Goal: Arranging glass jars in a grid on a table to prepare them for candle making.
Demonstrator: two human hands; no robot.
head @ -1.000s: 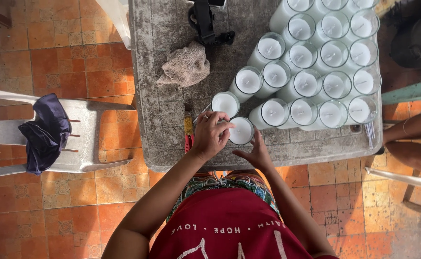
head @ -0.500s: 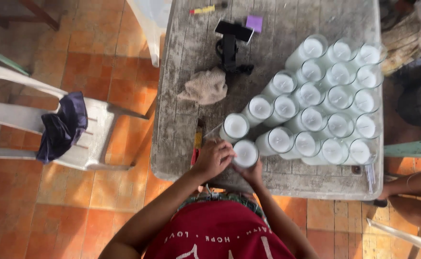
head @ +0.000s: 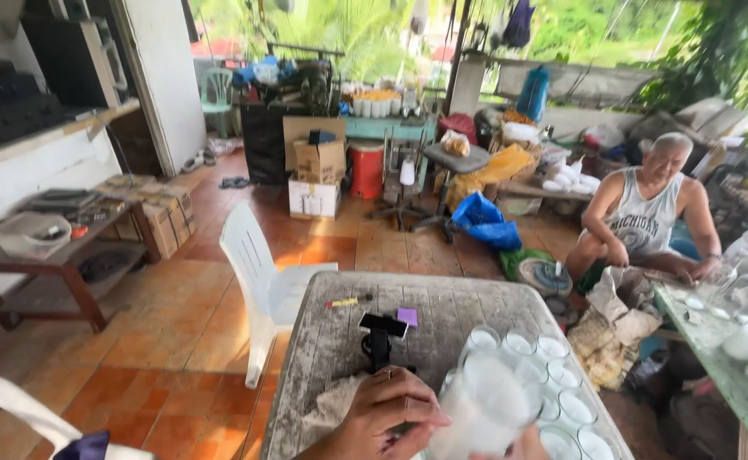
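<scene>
My left hand (head: 391,415) grips a clear glass filled with white wax (head: 486,407), raised close to the camera and blurred. Only a sliver of my right hand (head: 529,445) shows at the bottom edge, under the base of the glass. Behind it, several more wax-filled glasses (head: 553,379) stand packed together on the right side of the weathered grey table (head: 323,341). A crumpled beige cloth (head: 329,407) lies just left of my left hand.
A black phone on a small stand (head: 382,328), a purple note (head: 407,316) and a yellow marker (head: 348,301) lie further up the table. A white plastic chair (head: 263,281) stands to the left. A seated person (head: 646,217) works at a green table (head: 719,358) on the right.
The view has swung up from straight down on the table to looking across the room. The glass has come up off the table towards the camera, still in my hands.
</scene>
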